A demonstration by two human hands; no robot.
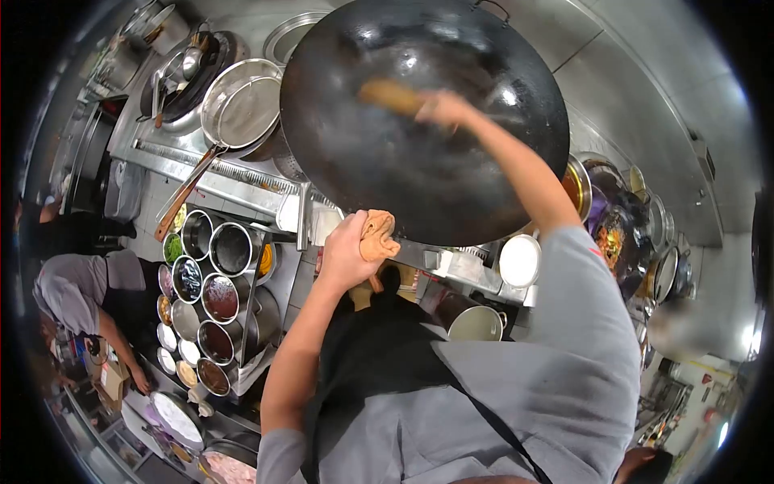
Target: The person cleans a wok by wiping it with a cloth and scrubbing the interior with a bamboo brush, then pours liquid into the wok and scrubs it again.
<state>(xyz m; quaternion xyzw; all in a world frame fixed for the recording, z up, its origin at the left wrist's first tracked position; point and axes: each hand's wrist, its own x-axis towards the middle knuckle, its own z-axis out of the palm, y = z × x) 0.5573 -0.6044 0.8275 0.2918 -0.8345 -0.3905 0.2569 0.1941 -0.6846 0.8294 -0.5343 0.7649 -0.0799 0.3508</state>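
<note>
A large dark wok (403, 161) fills the upper middle of the view, tilted with its inside facing me. My left hand (345, 252) is closed around a folded orange-tan cloth (379, 234) at the wok's near edge; a short brown handle end shows just below the fist. Inside the wok, my right hand (445, 110) grips a tan brush (391, 95), both smeared by motion. The brush head lies over the wok's upper inner surface; whether it touches the metal is hard to see. A wire loop (493, 10) sits on the far rim.
Left of the wok, a strainer (242, 105) with a wooden handle rests on the steel counter (181, 157). Several sauce pots (221, 297) stand at lower left, near another person (89, 290). A pot (476, 323) and a white container (520, 260) are below the wok; bowls stand right.
</note>
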